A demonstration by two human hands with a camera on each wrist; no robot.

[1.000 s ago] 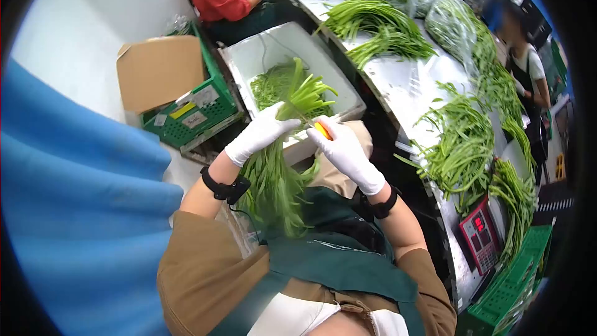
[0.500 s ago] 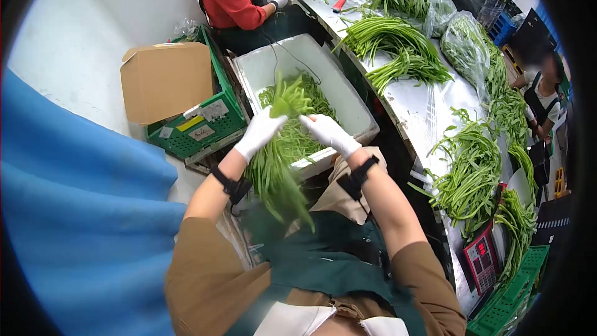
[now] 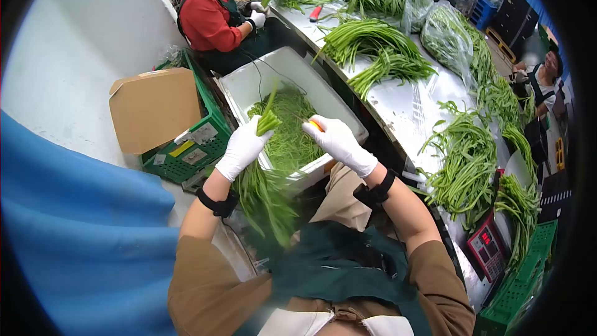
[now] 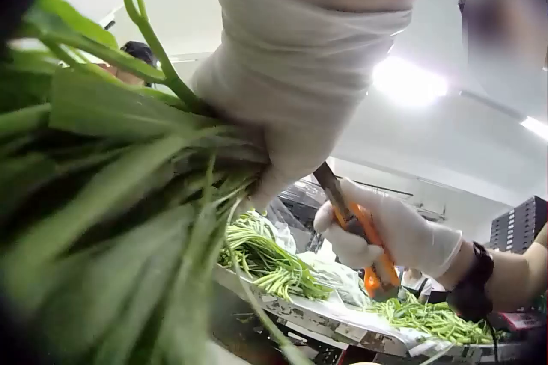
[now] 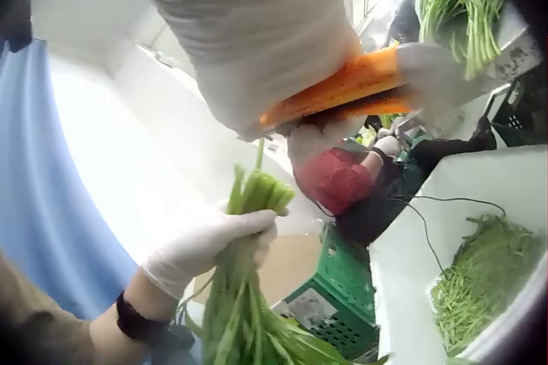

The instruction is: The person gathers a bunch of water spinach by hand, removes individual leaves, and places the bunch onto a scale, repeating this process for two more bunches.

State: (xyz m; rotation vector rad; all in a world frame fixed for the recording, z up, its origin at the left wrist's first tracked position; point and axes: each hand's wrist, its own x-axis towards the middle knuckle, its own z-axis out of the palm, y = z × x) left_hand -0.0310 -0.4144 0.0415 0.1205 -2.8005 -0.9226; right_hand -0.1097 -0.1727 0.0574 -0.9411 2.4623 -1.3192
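Observation:
My gloved left hand (image 3: 242,147) grips a bunch of leafy green stems (image 3: 268,205). Leaves hang below the fist, and short, mostly even stem ends stick out above it, with one thin stem standing taller. To the right, my gloved right hand (image 3: 341,143) holds an orange-handled knife (image 4: 372,237), its dark blade angled toward the left hand in the left wrist view. A gap separates the two hands in the head view. Under both hands stands a white box (image 3: 298,67) with green trimmings (image 3: 287,127) inside.
Piles of greens (image 3: 463,165) lie on the metal table (image 3: 398,102) at right, near a red scale (image 3: 487,246). Left of the box are a green crate (image 3: 211,134) and cardboard (image 3: 155,106). A person in red (image 3: 208,15) sits beyond; another stands far right.
One second ago the knife was right at the longer, fanned stems. Now the stem ends are shorter, and my right hand has moved away to the right. The left still holds the bunch.

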